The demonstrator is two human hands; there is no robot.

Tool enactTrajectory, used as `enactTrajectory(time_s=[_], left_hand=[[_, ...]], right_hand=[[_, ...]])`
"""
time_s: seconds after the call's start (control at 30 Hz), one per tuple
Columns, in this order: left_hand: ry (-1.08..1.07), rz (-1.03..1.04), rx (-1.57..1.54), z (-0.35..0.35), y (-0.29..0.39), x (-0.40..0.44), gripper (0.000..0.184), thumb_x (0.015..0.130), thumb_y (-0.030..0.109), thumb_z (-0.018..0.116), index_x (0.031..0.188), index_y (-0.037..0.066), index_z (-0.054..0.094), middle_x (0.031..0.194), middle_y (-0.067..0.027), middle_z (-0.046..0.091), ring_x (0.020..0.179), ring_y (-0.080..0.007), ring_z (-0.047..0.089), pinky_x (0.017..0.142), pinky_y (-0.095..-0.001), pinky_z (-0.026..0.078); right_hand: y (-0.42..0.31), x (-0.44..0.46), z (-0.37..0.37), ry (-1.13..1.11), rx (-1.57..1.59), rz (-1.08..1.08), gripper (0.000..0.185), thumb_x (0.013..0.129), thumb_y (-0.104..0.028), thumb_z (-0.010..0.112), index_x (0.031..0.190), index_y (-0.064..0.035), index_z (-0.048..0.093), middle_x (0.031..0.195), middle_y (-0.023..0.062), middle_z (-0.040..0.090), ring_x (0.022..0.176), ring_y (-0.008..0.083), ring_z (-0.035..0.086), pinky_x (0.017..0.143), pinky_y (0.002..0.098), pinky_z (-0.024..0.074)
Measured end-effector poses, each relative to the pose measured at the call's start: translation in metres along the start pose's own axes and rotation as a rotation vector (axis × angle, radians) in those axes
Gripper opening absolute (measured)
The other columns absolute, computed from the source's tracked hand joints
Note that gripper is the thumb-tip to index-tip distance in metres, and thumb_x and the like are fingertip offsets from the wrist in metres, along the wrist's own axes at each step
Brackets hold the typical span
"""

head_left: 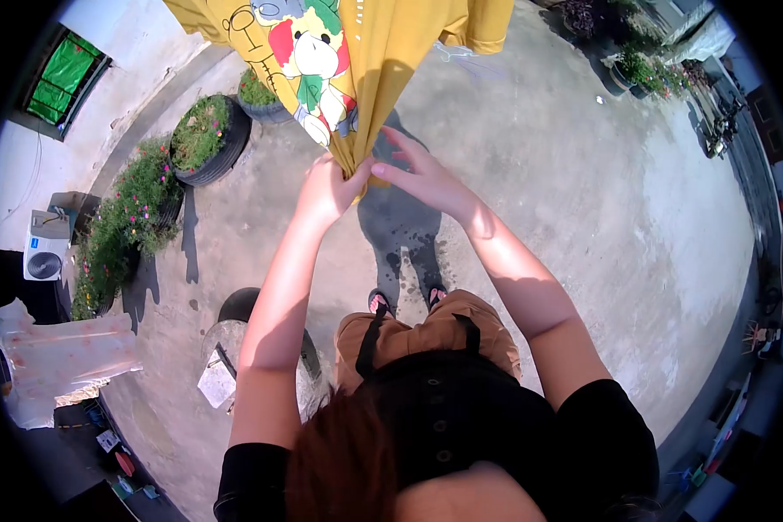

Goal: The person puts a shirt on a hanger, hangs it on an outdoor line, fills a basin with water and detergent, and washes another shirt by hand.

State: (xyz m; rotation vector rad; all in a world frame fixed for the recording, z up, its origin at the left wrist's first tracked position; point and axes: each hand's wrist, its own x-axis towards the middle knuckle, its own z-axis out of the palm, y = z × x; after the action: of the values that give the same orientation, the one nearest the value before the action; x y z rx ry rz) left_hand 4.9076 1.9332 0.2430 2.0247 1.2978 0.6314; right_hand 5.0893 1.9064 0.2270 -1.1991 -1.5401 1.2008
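A yellow T-shirt [391, 70] with a colourful cartoon print hangs in front of me at the top of the head view. Its lower part is gathered into a narrow bunch, and my left hand [329, 187] is closed around that bunch. Just to the right, my right hand [426, 174] has its thumb and fingers apart. The thumb is close beside the gathered cloth; I cannot tell whether it touches. Whatever holds the shirt up lies beyond the top of the view.
Tyre planters [217, 161] and flowering plants [139, 196] line the left wall, near an air-conditioner unit [45, 246]. A pale cloth [61, 357] hangs lower left. A round stand [226, 344] is by my left arm. Potted plants [639, 74] stand upper right on the concrete [600, 209].
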Motion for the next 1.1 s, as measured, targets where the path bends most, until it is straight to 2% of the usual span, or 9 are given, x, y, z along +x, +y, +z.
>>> enactTrajectory(time_s=[0.07, 0.17, 0.27, 0.33, 0.47, 0.57, 0.67, 0.83, 1.1], left_hand=[[0.065, 0.049, 0.315, 0.003, 0.001, -0.008, 0.039, 0.087, 0.035, 0.049, 0.1, 0.0, 0.062, 0.094, -0.0194, 0.061, 0.089, -0.0329, 0.059, 0.079, -0.0416, 0.045], [0.112, 0.088, 0.125, 0.011, -0.006, -0.02, 0.038, 0.089, 0.032, 0.046, 0.1, 0.0, 0.062, 0.098, -0.021, 0.059, 0.092, -0.0393, 0.056, 0.082, -0.0442, 0.044], [0.085, 0.06, -0.168, 0.021, -0.031, -0.027, 0.039, 0.092, 0.028, 0.041, 0.105, -0.004, 0.059, 0.106, -0.0195, 0.06, 0.097, -0.0342, 0.057, 0.088, -0.038, 0.042], [0.015, 0.008, -0.451, 0.034, -0.067, -0.032, 0.038, 0.093, 0.025, 0.038, 0.111, -0.002, 0.057, 0.108, -0.0171, 0.062, 0.101, -0.0277, 0.057, 0.091, -0.0338, 0.04], [-0.187, -0.225, -0.439, 0.018, -0.099, -0.059, 0.041, 0.092, 0.027, 0.041, 0.107, -0.007, 0.059, 0.104, -0.0184, 0.063, 0.1, -0.024, 0.057, 0.09, -0.0307, 0.039], [-0.218, -0.28, -0.406, 0.02, -0.139, -0.069, 0.041, 0.091, 0.029, 0.043, 0.108, -0.005, 0.06, 0.102, -0.0168, 0.064, 0.103, -0.023, 0.056, 0.09, -0.0311, 0.04], [-0.133, -0.272, -0.391, 0.011, -0.15, -0.053, 0.05, 0.087, 0.032, 0.052, 0.122, -0.003, 0.05, 0.116, -0.0197, 0.057, 0.11, -0.0266, 0.052, 0.093, -0.0333, 0.039], [0.198, -0.297, -0.4, -0.012, -0.124, 0.013, 0.095, 0.073, 0.033, 0.07, 0.143, 0.006, 0.011, 0.145, -0.0226, 0.018, 0.13, -0.0325, 0.031, 0.099, -0.0391, 0.035], [0.226, -0.132, -0.721, -0.021, -0.094, 0.123, 0.101, 0.067, 0.015, 0.064, 0.145, 0.011, 0.0, 0.15, -0.0173, 0.004, 0.138, -0.0315, 0.009, 0.109, -0.0393, 0.014]], right_hand=[[0.009, 0.011, 0.017, 0.071, 0.02, -0.086, 0.058, 0.087, -0.038, 0.055, 0.123, 0.0052, 0.044, 0.119, 0.0224, 0.051, 0.106, 0.0264, 0.054, 0.089, 0.0356, 0.0429], [0.005, 0.016, 0.029, 0.147, 0.088, -0.024, 0.037, 0.095, -0.026, 0.042, 0.098, 0.0089, 0.056, 0.085, 0.0153, 0.065, 0.083, 0.0202, 0.063, 0.077, 0.0312, 0.0462], [-0.025, -0.001, 0.02, 0.152, 0.04, 0.108, 0.037, 0.097, -0.025, 0.039, 0.112, 0.0061, 0.053, 0.096, 0.0101, 0.063, 0.082, 0.0169, 0.059, 0.079, 0.029, 0.0467], [-0.007, -0.005, 0.01, 0.297, 0.088, 0.052, 0.038, 0.097, -0.026, 0.039, 0.104, 0.0076, 0.055, 0.088, 0.0125, 0.064, 0.079, 0.0163, 0.06, 0.074, 0.0296, 0.0475], [0.02, -0.021, -0.028, 0.43, 0.115, 0.029, 0.038, 0.097, -0.027, 0.039, 0.096, 0.0058, 0.058, 0.084, 0.0094, 0.063, 0.075, 0.0134, 0.059, 0.072, 0.0278, 0.0468], [0.02, -0.04, -0.051, 0.391, 0.063, 0.132, 0.042, 0.098, -0.032, 0.037, 0.113, 0.0033, 0.054, 0.102, 0.0103, 0.062, 0.092, 0.0161, 0.059, 0.086, 0.0312, 0.046], [0.039, -0.051, -0.061, 0.358, -0.017, 0.148, 0.042, 0.098, -0.033, 0.038, 0.114, 0.0027, 0.053, 0.1, 0.0088, 0.061, 0.093, 0.0153, 0.057, 0.086, 0.0312, 0.0453], [0.032, -0.067, -0.061, 0.459, 0.131, 0.197, 0.031, 0.092, -0.021, 0.045, 0.112, 0.0022, 0.053, 0.098, 0.0044, 0.06, 0.086, 0.0118, 0.054, 0.078, 0.026, 0.043], [0.045, -0.1, -0.102, 0.397, 0.0, 0.326, 0.031, 0.087, -0.015, 0.049, 0.112, 0.0017, 0.054, 0.097, 0.0057, 0.063, 0.088, 0.0135, 0.058, 0.076, 0.0274, 0.0464]])
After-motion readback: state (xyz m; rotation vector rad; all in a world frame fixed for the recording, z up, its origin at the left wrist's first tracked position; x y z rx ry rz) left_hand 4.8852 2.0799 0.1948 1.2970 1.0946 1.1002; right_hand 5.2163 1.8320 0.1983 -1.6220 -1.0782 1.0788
